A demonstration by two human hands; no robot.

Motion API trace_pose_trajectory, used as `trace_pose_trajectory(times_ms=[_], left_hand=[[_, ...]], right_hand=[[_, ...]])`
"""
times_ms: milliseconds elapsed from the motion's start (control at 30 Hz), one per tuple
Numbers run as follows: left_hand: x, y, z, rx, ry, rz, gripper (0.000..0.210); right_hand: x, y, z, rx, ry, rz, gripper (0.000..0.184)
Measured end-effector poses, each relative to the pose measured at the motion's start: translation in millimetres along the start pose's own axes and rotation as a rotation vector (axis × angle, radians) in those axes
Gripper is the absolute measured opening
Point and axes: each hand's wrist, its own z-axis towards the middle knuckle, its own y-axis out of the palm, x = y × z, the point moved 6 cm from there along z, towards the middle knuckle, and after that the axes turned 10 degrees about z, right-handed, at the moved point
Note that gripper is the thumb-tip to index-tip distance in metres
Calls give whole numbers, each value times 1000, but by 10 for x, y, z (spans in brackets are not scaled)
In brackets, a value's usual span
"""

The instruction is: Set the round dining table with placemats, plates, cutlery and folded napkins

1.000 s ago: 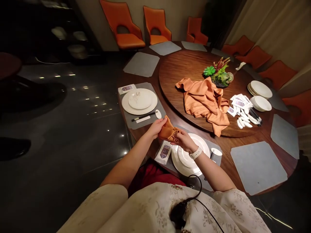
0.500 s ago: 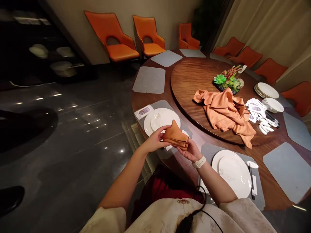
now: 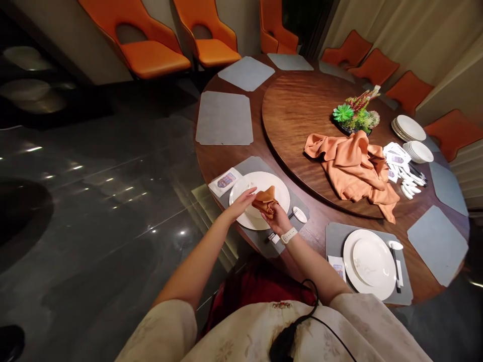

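A folded orange cloth napkin [image 3: 267,197] is gathered in my right hand [image 3: 277,219], whose fingers wrap round its lower end. Close against the napkin's left side is my left hand [image 3: 241,205], fingers stretched out; whether it still touches the cloth I cannot tell. Both hands are over a white plate [image 3: 279,182] on a grey placemat [image 3: 249,163]. A small plate on top of it is mostly hidden by the hands. Right of the plate lies a white spoon [image 3: 300,214] by dark chopsticks, and a printed packet [image 3: 225,182] lies at its left.
A heap of orange napkins [image 3: 350,168] lies on the round wooden turntable [image 3: 290,115], near a plant centrepiece [image 3: 356,115]. Stacked plates [image 3: 409,128], packets and spoons [image 3: 409,186] are at its right. Another place setting [image 3: 373,261] is at front right. Orange chairs [image 3: 151,53] stand around.
My left hand has loosened from the napkin and its fingers have straightened. The napkin, now bunched in my right hand, has moved over the plate. The view has shifted.
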Motion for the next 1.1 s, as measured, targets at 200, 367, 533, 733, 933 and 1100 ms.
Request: trace_pose_trajectory(times_ms=[200, 367, 533, 733, 933, 1100], left_hand=[[41, 136, 423, -103, -92, 23, 55], [152, -37, 585, -111, -60, 29, 48], [92, -299, 764, -87, -113, 39, 59], [-81, -453, 873, -38, -158, 108, 74], [-191, -509, 983, 77, -163, 133, 60], [-258, -598, 1099, 241, -166, 279, 49]], right_hand=[[99, 87, 260, 104, -54, 30, 23], [79, 88, 223, 51, -35, 37, 25], [67, -16, 180, 135, 54, 122, 29], [77, -102, 201, 164, 84, 131, 21], [77, -181, 186, 190, 99, 96, 24], [65, -243, 151, 165, 121, 72, 25]])
